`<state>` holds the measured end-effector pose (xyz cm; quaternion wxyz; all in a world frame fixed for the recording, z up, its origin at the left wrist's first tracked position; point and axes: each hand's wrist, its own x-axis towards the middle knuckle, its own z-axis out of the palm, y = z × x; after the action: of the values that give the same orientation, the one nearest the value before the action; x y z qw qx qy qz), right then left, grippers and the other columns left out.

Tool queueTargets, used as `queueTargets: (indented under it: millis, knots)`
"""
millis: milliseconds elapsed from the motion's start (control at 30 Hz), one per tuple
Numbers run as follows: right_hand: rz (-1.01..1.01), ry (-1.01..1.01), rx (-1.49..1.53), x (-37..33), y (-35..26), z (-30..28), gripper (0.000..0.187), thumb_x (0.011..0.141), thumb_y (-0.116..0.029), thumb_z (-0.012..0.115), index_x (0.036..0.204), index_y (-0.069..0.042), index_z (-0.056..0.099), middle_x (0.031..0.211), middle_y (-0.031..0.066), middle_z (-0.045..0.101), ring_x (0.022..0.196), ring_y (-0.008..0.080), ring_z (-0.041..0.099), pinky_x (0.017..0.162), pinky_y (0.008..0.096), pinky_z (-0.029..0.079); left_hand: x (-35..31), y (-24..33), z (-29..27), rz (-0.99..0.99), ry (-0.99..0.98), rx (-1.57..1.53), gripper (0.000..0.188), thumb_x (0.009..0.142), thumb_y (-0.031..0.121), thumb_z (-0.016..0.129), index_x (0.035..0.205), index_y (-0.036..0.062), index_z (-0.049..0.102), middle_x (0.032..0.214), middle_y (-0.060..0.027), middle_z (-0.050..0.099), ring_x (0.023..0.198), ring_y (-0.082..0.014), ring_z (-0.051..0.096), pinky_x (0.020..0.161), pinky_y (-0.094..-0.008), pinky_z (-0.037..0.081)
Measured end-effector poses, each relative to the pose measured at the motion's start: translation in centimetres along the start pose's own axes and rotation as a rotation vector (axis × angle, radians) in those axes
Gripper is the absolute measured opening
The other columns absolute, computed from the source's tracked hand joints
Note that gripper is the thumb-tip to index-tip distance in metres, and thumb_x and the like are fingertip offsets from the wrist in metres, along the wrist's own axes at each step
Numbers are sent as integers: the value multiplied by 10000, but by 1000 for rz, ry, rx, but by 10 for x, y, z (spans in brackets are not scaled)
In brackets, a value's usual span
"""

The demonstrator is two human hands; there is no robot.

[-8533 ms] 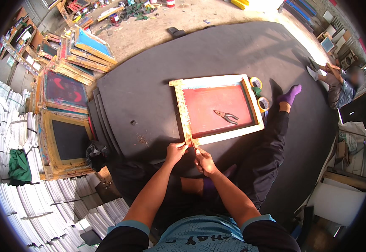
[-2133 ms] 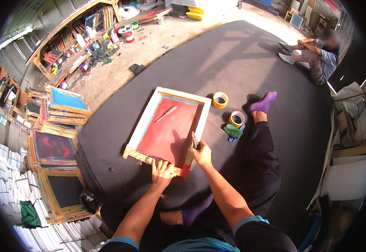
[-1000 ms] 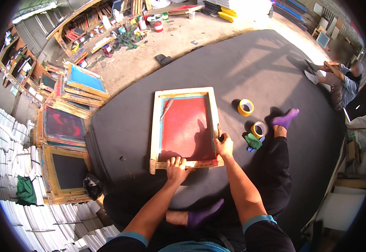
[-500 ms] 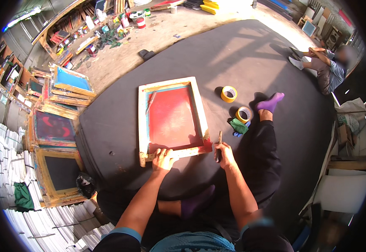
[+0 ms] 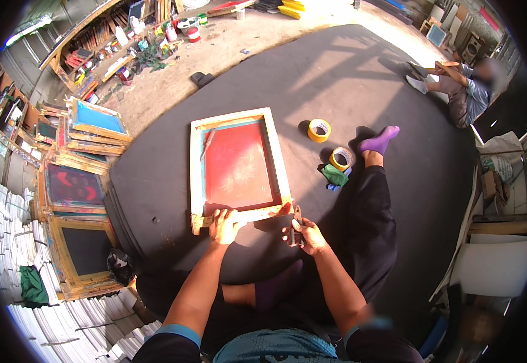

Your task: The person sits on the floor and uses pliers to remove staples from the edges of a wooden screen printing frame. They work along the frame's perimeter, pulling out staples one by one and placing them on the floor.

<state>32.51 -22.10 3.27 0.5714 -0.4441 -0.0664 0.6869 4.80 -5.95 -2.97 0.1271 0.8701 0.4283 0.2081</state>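
A wooden screen-printing frame [image 5: 270, 139] with red mesh lies in front of me on the dark padded surface. My left hand [image 5: 223, 227] has its fingers closed over the frame's near rail. Just beyond the near right corner, my right hand [image 5: 307, 235] grips a pair of pliers [image 5: 297, 215], jaws pointing away from me. The jaws are close beside that corner; whether they touch it I cannot tell. Red stain marks the corner's wood. Right of the frame sit two yellow tape rolls [image 5: 319, 131], the nearer one beside a green cloth [image 5: 334, 175].
More screen frames [image 5: 100, 118] are stacked at the left, above bundles of white paper [image 5: 64, 327]. A black plastic bag [image 5: 120, 266] lies near them. My purple-socked foot [image 5: 379, 140] stretches out at right. Another person [image 5: 463, 91] sits at the far right edge.
The pliers have moved left toward the frame's corner, and my right hand has turned with them. My left hand stays on the near rail. The whole view has shifted slightly.
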Motion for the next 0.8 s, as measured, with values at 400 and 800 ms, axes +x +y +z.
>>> queueTargets:
  millis: [400, 800]
  knots:
    - [156, 40, -9, -2, 24, -1, 470, 1042, -349, 611, 1365, -21, 516, 1107, 226, 724, 924, 354, 744, 735, 472, 616, 0, 6, -5, -13, 6, 35, 387, 784, 374, 805, 1074, 135, 715, 1007, -68, 684, 1024, -322, 596, 966, -472, 474]
    - [197, -93, 79, 16, 26, -11, 512, 1020, -414, 620, 1345, -26, 539, 1129, 210, 714, 998, 350, 727, 833, 515, 606, 0, 9, -6, 7, 63, 33, 440, 759, 378, 836, 1109, 131, 735, 988, -70, 689, 982, -323, 608, 917, -457, 497]
